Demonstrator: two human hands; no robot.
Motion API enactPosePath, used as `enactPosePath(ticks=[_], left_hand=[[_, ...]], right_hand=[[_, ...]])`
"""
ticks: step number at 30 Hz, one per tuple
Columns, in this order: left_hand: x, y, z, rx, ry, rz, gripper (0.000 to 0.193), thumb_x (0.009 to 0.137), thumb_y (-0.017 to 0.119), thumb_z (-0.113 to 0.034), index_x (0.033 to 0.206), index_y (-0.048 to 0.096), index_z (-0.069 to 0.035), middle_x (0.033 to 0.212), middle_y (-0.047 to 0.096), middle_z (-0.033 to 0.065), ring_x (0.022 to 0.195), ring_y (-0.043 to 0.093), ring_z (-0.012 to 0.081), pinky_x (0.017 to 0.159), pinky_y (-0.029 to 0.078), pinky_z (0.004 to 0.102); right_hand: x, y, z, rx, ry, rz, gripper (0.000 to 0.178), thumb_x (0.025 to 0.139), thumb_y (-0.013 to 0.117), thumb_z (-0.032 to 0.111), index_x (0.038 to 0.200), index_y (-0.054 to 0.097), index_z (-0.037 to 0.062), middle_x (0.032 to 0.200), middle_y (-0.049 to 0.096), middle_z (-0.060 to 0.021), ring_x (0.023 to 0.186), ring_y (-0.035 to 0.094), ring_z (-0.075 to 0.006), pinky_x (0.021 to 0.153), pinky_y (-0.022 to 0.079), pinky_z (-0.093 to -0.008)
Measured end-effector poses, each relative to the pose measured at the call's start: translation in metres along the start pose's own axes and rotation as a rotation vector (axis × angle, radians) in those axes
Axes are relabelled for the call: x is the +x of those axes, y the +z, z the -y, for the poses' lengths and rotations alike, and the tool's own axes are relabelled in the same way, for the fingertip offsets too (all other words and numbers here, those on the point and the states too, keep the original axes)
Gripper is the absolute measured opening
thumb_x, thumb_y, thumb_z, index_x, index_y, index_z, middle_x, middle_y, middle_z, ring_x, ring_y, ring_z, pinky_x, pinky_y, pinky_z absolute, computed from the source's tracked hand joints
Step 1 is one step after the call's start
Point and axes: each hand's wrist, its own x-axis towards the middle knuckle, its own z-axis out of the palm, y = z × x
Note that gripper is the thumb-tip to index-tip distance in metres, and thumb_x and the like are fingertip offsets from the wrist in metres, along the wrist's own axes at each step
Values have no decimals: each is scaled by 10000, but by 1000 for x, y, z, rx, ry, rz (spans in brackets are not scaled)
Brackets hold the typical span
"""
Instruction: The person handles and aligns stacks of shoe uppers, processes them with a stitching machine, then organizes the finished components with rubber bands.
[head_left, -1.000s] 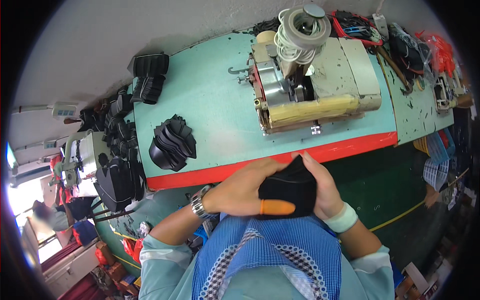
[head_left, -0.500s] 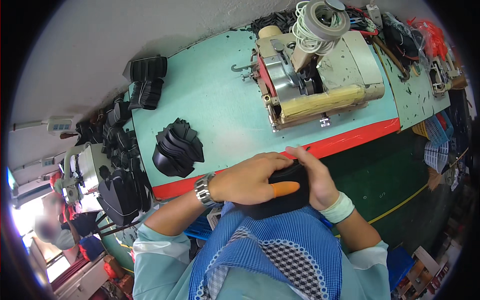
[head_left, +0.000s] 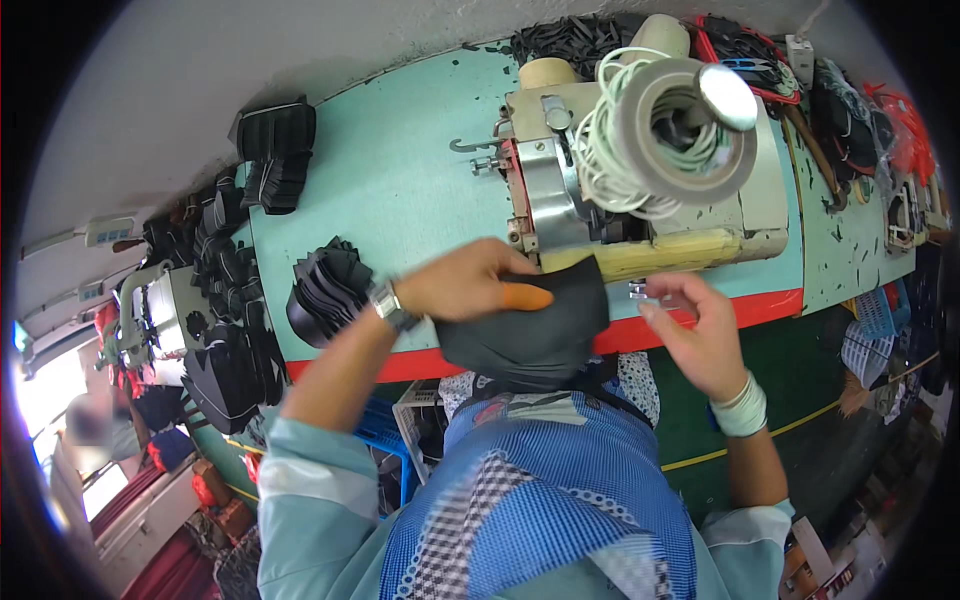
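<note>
My left hand point(head_left: 465, 287), with an orange cover on its thumb, grips a black leather-like piece point(head_left: 540, 330) by its upper left side. The piece hangs over the red front edge of the table, close to the sewing machine point(head_left: 620, 255); its lower part bulges and folds toward my lap. My right hand point(head_left: 700, 335) is off to the right of the piece, not touching it, thumb and fingers apart with nothing between them. Left of my left wrist lies a fanned stack of similar black pieces point(head_left: 325, 290).
On the green table point(head_left: 400, 170), more black stacks point(head_left: 275, 150) lie at the back left. A cord-wrapped roll point(head_left: 665, 130) stands above the machine. Black scraps point(head_left: 570, 42) line the back edge. A second machine point(head_left: 165, 340) and black bundles point(head_left: 230, 375) are at left; baskets point(head_left: 875, 315) at right.
My left hand has carried the black piece away from my lap, up to the machine's front. My right hand has let go of it and moved right.
</note>
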Motion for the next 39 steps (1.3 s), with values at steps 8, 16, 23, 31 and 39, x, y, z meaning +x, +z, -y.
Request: enactPosePath(ticks=[8, 16, 23, 31, 39], left_hand=[[44, -48, 3, 98, 140, 150, 353, 938, 503, -273, 1116, 590, 19, 1018, 628, 101, 917, 558, 125, 833, 445, 282], [43, -81, -32, -70, 149, 462, 434, 922, 489, -245, 1247, 491, 42, 1279, 519, 206, 1187, 478, 207, 1006, 363, 318], [43, -43, 8, 48, 325, 227, 470, 934, 499, -294, 1243, 482, 59, 1269, 519, 218, 1191, 475, 225, 1002, 373, 338], [61, -56, 36, 109, 237, 242, 438, 910, 554, -281, 1227, 526, 20, 1209, 580, 153, 1091, 541, 202, 948, 420, 330], [48, -55, 33, 33, 254, 183, 485, 879, 610, -285, 1231, 506, 31, 1207, 572, 181, 1085, 544, 209, 936, 434, 339]], right_hand=[[84, -26, 11, -325, -517, 88, 329, 677, 702, 98, 987, 634, 13, 859, 616, -117, 805, 550, -309, 742, 458, -386], [77, -80, 8, -343, -162, 588, 213, 684, 702, 93, 877, 638, 28, 869, 600, -106, 891, 534, -290, 732, 461, -384], [71, -53, -8, -261, -263, 367, 154, 697, 690, 71, 826, 623, 21, 882, 569, -103, 860, 536, -296, 702, 450, -387], [70, -47, 1, -46, -374, 365, 194, 686, 695, 46, 873, 648, 61, 847, 565, -88, 878, 543, -283, 709, 452, -375], [70, -67, -11, -264, -206, 442, 151, 691, 685, 44, 832, 637, 21, 878, 601, -103, 927, 545, -292, 751, 450, -383]])
